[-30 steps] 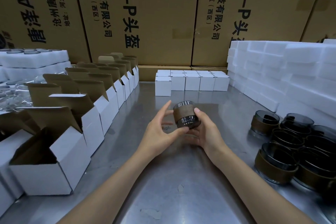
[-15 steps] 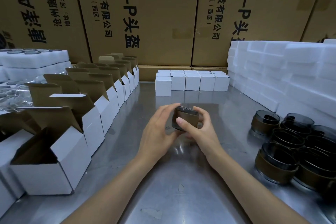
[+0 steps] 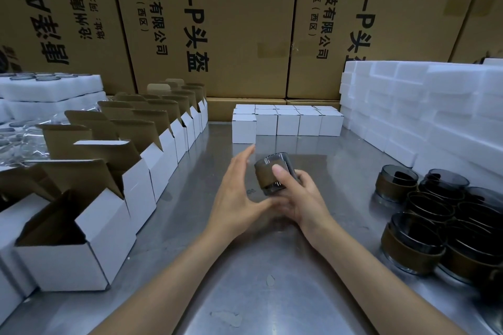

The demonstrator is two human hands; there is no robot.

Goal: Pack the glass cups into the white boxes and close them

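My right hand (image 3: 300,198) grips a dark glass cup with a brown sleeve (image 3: 268,174) above the middle of the steel table, thumb across the sleeve, the cup tilted. My left hand (image 3: 236,196) is beside it on the left with fingers straight and spread, its thumb reaching under the cup; contact there is unclear. A row of open white boxes (image 3: 106,228) with brown flaps up runs along the left. Closed white boxes (image 3: 288,121) stand in a row at the back. Several more glass cups (image 3: 424,228) are grouped at the right.
White foam blocks (image 3: 424,106) are stacked at the back right. More foam trays and clear plastic wrap (image 3: 40,90) lie at the far left. Large brown cartons (image 3: 217,24) form a wall behind the steel table (image 3: 245,294).
The cup has been turned in my hands, from tilted with its base toward me to a new tilt. My left fingers have opened away from it; my right thumb now lies over the sleeve.
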